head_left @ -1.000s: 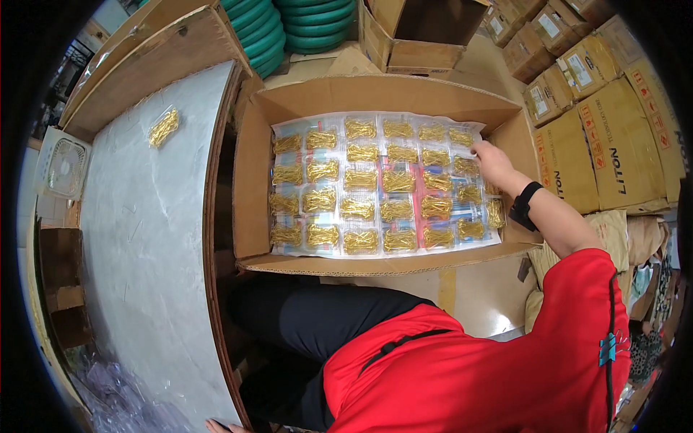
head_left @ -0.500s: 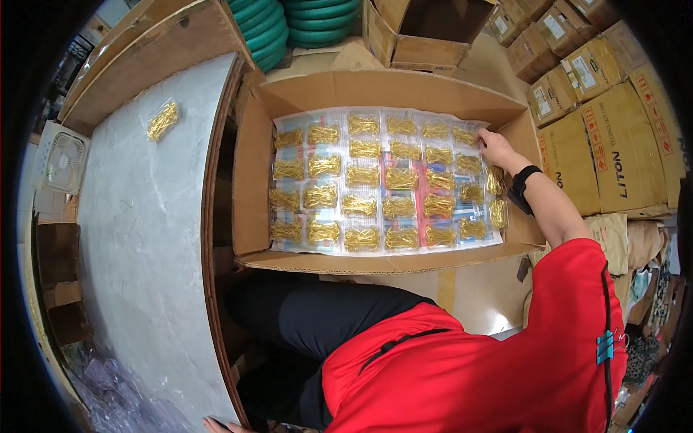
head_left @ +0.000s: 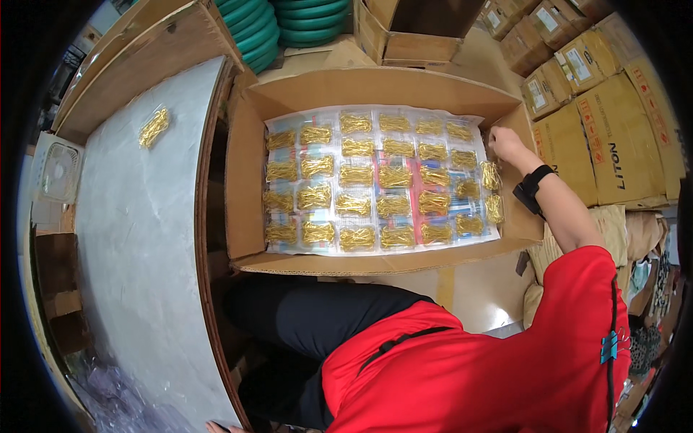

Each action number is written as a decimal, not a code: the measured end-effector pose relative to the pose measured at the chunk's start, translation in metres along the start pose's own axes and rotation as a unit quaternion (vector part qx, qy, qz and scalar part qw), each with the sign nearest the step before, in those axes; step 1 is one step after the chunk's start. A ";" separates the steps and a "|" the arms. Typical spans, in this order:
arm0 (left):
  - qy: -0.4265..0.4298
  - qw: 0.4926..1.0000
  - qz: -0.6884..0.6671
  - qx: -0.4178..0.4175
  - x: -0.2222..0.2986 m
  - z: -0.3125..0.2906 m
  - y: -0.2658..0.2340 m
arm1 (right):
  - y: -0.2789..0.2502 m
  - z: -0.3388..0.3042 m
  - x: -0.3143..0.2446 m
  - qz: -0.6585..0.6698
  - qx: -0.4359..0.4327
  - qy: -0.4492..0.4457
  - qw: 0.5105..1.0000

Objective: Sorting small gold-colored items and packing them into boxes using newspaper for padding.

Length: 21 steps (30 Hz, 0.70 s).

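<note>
A large open cardboard box [head_left: 382,264] stands before me, its rim facing up. Inside, rows of clear packets of thin gold wire-like pieces [head_left: 356,175] lie on a printed paper sheet [head_left: 328,249]. Two more gold packets [head_left: 491,175] stand along the right wall. My right hand [head_left: 507,144] is at the far right corner of the box, fingers bent together and pointing down; whatever they hold is hidden. At the bottom edge of the picture, only the fingertips of my left hand [head_left: 222,428] show, resting stretched out on the table's edge.
On the left runs a grey-topped table [head_left: 137,238] with a single gold packet [head_left: 154,128] at its far end and crumpled clear plastic bags [head_left: 123,393] at its near end. A white fan [head_left: 59,169] stands beyond it. Stacked cartons [head_left: 613,137] and green hose coils [head_left: 310,22] surround the box.
My right hand has moved slightly right, from the edge of the paper sheet to beside the box's right wall. The whole view has shifted a little. My left hand stays at the table edge.
</note>
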<state>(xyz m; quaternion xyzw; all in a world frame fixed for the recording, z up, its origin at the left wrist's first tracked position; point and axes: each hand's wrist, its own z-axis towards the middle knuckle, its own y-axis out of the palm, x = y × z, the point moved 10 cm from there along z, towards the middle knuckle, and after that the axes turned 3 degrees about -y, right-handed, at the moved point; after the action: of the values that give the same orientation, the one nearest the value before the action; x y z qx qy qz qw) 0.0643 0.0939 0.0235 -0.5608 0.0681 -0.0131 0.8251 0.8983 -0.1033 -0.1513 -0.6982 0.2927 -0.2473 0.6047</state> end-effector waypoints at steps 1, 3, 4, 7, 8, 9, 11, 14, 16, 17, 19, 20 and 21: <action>-0.002 1.000 0.000 -0.001 0.000 -0.001 -0.001 | 0.006 -0.007 0.000 -0.024 -0.063 0.032 0.997; -0.008 1.000 0.001 -0.005 -0.003 -0.002 -0.001 | 0.014 -0.028 -0.003 -0.043 -0.167 0.097 0.980; -0.011 1.000 0.000 -0.007 -0.004 -0.002 0.001 | 0.019 -0.035 0.001 -0.044 -0.178 0.108 0.977; -0.009 1.000 -0.006 -0.009 -0.005 -0.001 0.002 | 0.034 -0.048 0.009 -0.018 -0.199 0.152 0.968; -0.007 1.000 -0.007 -0.008 -0.004 -0.001 0.001 | 0.031 -0.051 0.004 0.002 -0.199 0.159 0.967; -0.008 1.000 -0.005 -0.009 -0.005 -0.002 0.000 | 0.028 -0.054 -0.001 0.021 -0.199 0.165 0.966; -0.009 1.000 -0.003 -0.010 -0.005 -0.003 0.001 | 0.026 -0.057 -0.008 0.031 -0.192 0.163 0.967; -0.016 1.000 -0.014 -0.012 -0.003 -0.001 -0.001 | 0.040 -0.053 -0.004 0.000 -0.169 0.133 0.977; -0.011 1.000 -0.019 -0.011 -0.001 0.001 -0.002 | 0.045 -0.051 -0.003 -0.024 -0.155 0.107 0.982; -0.009 1.000 -0.020 -0.010 -0.001 0.001 -0.003 | 0.040 -0.052 -0.008 -0.023 -0.153 0.113 0.982; -0.020 0.996 0.076 -0.051 -0.037 -0.015 0.023 | 0.029 -0.054 -0.017 -0.021 -0.148 0.124 0.981; -0.024 0.990 0.121 -0.072 -0.041 -0.016 0.029 | 0.023 -0.052 -0.022 -0.020 -0.117 0.112 0.987; -0.016 0.996 0.077 -0.044 -0.037 -0.017 0.022 | 0.018 -0.050 -0.028 -0.019 -0.086 0.099 0.991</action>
<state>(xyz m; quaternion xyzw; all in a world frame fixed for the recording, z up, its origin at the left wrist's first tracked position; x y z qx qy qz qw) 0.0239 0.0904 0.0007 -0.5902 0.0980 0.0626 0.7989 0.8421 -0.1204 -0.1613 -0.7249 0.3583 -0.3008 0.5056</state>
